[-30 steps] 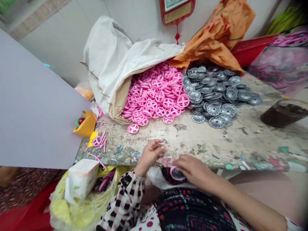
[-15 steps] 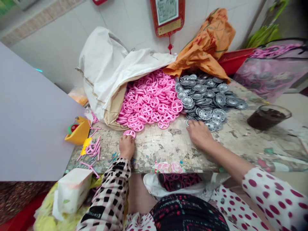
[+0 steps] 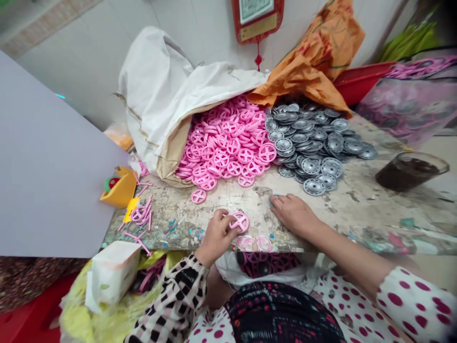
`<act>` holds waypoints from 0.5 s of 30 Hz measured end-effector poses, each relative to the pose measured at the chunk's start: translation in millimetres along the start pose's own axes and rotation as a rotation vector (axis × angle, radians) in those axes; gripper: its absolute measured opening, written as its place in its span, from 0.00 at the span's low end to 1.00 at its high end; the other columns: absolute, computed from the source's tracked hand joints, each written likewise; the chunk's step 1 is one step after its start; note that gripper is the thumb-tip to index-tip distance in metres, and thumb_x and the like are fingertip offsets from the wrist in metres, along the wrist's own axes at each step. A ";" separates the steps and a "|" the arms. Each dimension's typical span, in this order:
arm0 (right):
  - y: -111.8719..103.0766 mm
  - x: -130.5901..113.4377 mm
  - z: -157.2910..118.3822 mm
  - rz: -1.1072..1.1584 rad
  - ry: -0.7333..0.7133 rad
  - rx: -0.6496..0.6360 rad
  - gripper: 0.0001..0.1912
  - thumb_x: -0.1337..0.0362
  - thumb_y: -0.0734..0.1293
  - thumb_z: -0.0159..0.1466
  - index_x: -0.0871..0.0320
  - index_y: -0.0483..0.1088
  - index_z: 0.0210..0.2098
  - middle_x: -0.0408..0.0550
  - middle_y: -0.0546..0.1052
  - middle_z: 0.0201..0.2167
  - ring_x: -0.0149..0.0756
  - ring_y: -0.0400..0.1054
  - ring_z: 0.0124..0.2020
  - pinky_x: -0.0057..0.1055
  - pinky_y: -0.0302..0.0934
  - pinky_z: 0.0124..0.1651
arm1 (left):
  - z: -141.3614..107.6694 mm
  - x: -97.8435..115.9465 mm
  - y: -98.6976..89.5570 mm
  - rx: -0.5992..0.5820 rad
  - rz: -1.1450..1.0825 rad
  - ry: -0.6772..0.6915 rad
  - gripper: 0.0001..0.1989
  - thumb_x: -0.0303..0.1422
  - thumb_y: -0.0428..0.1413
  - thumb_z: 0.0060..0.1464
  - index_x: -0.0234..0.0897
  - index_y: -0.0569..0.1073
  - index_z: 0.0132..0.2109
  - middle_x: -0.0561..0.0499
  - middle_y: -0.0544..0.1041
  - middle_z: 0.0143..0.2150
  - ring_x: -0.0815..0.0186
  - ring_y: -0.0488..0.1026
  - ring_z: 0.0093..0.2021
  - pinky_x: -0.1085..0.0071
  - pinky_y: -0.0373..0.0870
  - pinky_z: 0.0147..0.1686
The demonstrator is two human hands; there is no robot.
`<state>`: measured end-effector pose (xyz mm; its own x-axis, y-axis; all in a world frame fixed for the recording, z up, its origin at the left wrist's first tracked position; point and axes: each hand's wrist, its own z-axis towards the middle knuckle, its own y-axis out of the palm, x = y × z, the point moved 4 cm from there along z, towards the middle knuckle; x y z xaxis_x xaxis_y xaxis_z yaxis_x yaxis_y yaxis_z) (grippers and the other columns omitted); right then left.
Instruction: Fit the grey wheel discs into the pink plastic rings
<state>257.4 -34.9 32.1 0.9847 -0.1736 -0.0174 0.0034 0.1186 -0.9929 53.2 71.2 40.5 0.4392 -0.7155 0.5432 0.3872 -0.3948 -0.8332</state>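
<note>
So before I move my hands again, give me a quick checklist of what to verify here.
1. Left hand has a pink wheel: ok, pinched between thumb and fingers.
2. Right hand is on a grey disc: ok, fingertips on it over the table.
3. Grey disc firmly gripped: cannot tell, the fingers hide most of it.
4. Wheel and disc brought together: not ok, they are apart.
5. Glass of dark liquid away from both hands: ok, it stands off to the right.

A scuffed table (image 3: pixel 360 205) fronts a pale wall (image 3: pixel 203 28).
</note>
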 end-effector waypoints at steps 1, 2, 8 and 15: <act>-1.6 1.1 3.0 -0.006 -0.007 -0.016 0.20 0.65 0.55 0.67 0.65 0.66 0.54 0.59 0.76 0.37 0.45 0.68 0.38 0.37 0.55 0.40 | 1.8 -0.4 0.9 0.015 -0.025 -0.039 0.19 0.37 0.58 0.50 0.39 0.71 0.50 0.45 0.65 0.51 0.62 0.67 0.48 0.65 0.64 0.49; -3.4 3.3 6.2 -0.009 -0.008 -0.030 0.19 0.67 0.54 0.67 0.64 0.66 0.54 0.59 0.76 0.36 0.45 0.68 0.37 0.37 0.56 0.38 | 4.5 -1.5 1.6 0.015 -0.042 -0.078 0.24 0.37 0.60 0.47 0.39 0.69 0.53 0.45 0.65 0.50 0.60 0.66 0.50 0.64 0.63 0.50; -16.0 40.1 8.5 0.143 0.267 0.056 0.18 0.66 0.54 0.66 0.60 0.69 0.49 0.57 0.76 0.39 0.43 0.70 0.36 0.35 0.57 0.36 | 18.8 -1.0 5.7 -0.085 -0.131 -0.270 0.24 0.35 0.66 0.35 0.39 0.71 0.43 0.52 0.70 0.36 0.63 0.67 0.37 0.68 0.64 0.39; -9.4 3.3 -12.6 1.152 0.395 0.294 0.14 0.57 0.62 0.61 0.58 0.70 0.41 0.46 0.75 0.31 0.36 0.68 0.31 0.33 0.62 0.35 | 8.4 26.3 33.8 -0.149 -1.113 -0.547 0.16 0.32 0.61 0.43 0.38 0.65 0.40 0.53 0.72 0.33 0.69 0.71 0.29 0.73 0.67 0.29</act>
<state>258.4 -49.0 39.9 0.3218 -0.0996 -0.9415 -0.7349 0.6006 -0.3148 84.7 43.9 27.5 0.2256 0.3682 0.9020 0.6848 -0.7184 0.1220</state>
